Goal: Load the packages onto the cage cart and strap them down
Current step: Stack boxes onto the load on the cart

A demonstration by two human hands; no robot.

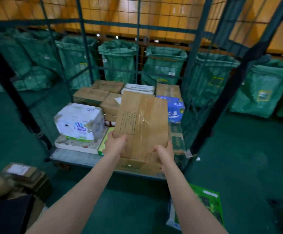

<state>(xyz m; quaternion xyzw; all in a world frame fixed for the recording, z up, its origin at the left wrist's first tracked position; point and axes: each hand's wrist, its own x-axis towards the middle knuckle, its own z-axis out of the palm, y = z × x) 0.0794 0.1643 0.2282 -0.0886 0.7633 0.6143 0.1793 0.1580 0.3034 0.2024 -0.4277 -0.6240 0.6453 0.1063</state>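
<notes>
Brown taped cardboard box hangs over the cage cart front, left hand and right hand gripping its near corners, probably to steer it onto the loaded packages. Beyond the mesh: green floor, green sacks.

A row of large green woven sacks stands on the dark green floor. Their mouths are held open, and some carry a label with a yellow edge. Behind the sacks there is a wall of orange panels. In the lower left corner lies a black, blurred thing, perhaps fabric.
</notes>
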